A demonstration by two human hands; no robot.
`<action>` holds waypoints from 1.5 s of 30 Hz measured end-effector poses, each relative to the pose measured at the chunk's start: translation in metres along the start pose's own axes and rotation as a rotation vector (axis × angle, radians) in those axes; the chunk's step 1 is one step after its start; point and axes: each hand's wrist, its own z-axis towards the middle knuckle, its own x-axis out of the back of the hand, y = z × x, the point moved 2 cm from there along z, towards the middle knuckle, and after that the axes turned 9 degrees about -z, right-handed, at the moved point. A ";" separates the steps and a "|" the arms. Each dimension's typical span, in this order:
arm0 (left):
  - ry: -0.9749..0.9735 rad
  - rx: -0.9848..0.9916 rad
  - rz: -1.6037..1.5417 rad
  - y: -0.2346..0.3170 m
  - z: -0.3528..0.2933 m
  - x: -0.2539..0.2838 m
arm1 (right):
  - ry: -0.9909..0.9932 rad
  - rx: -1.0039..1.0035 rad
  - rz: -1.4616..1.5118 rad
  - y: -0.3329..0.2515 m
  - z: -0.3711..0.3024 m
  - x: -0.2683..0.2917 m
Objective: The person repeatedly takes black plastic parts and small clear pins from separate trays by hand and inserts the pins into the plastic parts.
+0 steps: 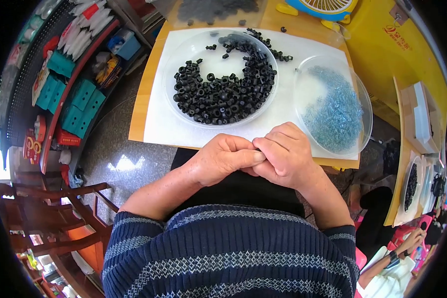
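In front of the table's near edge, my left hand [228, 158] and my right hand [286, 155] meet with fingers curled and thumbs pressed in. A speck of something dark shows between the fingertips; the fingers cover the rest, so its kind cannot be told. Just beyond them, a round clear tray [218, 125] holds many small black ring-like and stubby parts [223, 99], heaped toward its near and right sides. To the right lies a second clear round tray [310, 79] with a pile of small, bluish transparent pieces [335, 111].
White sheeting [156, 116] covers much of the wooden table [138, 111]. Loose black parts [278, 53] lie beyond the black heap. A blue-and-yellow fan [328, 7] stands at the back. Shelves with teal boxes [77, 109] are at left; another person's arm [382, 268] shows at lower right.
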 end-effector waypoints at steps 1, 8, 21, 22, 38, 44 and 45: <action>0.004 0.006 -0.031 0.000 0.000 0.000 | 0.000 0.005 0.002 0.000 0.000 0.001; 0.097 -0.032 0.074 -0.002 0.006 0.011 | -0.087 -0.138 0.018 0.001 0.000 0.003; 0.431 -0.424 0.956 0.196 0.058 0.063 | 0.115 -0.705 -0.008 0.060 -0.046 0.079; 0.469 -0.300 1.069 0.176 0.058 0.063 | 0.082 -0.742 -0.033 0.063 -0.044 0.081; 0.361 -0.467 1.639 0.094 0.064 0.105 | -0.699 -0.354 -0.470 0.111 -0.009 0.026; 0.443 -0.265 1.503 0.099 0.064 0.097 | -0.451 -0.388 -0.579 0.106 -0.013 0.032; 0.445 -0.266 1.502 0.100 0.060 0.092 | -0.378 -0.552 -0.426 0.104 -0.010 0.039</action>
